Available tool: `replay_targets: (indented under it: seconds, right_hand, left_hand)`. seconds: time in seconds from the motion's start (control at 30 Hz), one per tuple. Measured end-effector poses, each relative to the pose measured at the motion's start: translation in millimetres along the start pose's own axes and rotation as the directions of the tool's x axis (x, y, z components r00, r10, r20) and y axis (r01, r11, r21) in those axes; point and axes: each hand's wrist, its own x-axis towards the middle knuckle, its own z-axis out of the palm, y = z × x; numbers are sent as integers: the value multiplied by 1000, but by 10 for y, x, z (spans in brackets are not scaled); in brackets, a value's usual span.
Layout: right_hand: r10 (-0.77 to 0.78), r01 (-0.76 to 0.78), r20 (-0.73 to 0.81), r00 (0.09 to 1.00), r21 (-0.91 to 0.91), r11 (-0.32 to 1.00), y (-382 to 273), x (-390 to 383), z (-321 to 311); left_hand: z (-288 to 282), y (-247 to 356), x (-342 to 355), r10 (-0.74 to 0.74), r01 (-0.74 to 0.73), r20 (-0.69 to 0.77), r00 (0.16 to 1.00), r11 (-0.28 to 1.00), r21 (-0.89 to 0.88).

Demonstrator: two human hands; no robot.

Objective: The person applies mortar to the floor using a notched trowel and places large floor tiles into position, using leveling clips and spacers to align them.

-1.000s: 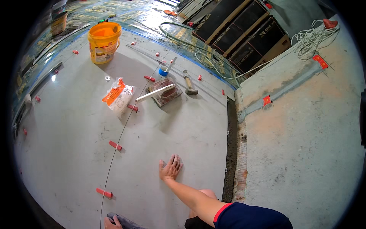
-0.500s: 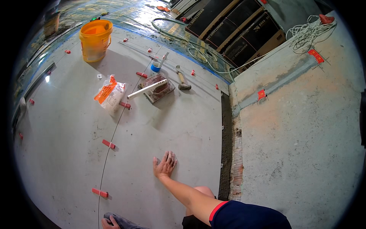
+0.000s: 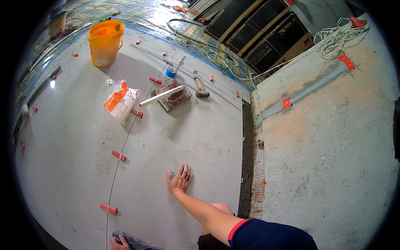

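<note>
My right hand [image 3: 180,179] lies palm down on a large grey floor tile [image 3: 208,146], fingers stretched and thumb out to the left. Nothing is in it. At the lower edge, my left hand [image 3: 120,242] is partly cut off; its visible thumb and fingers are apart and rest against something dark grey, a shoe or trouser leg. Red levelling wedges [image 3: 118,156] in white clips sit along the tile joint left of my right hand. Beyond it stand a brown-stained block [image 3: 177,100] with a white rod [image 3: 160,97] across it, and a hammer [image 3: 201,87].
An orange-and-clear plastic bag [image 3: 121,100], a blue tape roll [image 3: 171,72] and a yellow bucket [image 3: 104,48] stand on the tiles. A dark gap [image 3: 246,158] separates them from bare concrete [image 3: 325,166] at right. Black cartons [image 3: 266,46] and coiled cable [image 3: 339,37] lie farther back.
The view has shifted very slightly. Both hands and the things on the floor keep their places.
</note>
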Motion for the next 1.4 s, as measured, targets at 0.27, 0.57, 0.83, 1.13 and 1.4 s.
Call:
replay_targets:
  seconds: [0.27, 0.57, 0.83, 1.13, 1.4]
  right_hand:
    - [18, -19, -29, 999, -43, 999, 2, -5, 20]
    - [6, -8, -53, 999, -27, 1000, 2, -11, 55]
    - [-17, 18, -51, 999, 11, 1000, 18, -19, 81]
    - [-22, 18, -93, 995, -44, 999, 10, -39, 93]
    - [-9, 6, -63, 998, -53, 999, 35, -33, 141]
  left_hand:
    - [35, -71, -10, 2, -2, -20, 1000, 1000, 7]
    - [3, -60, -4, 16, -16, -17, 1000, 1000, 11]
    - [-13, -31, 10, 21, -22, -21, 1000, 999, -48]
    - [-106, 57, 23, -21, 19, -30, 999, 998, -66]
    - [-50, 38, 12, -4, -3, -52, 999, 992, -126]
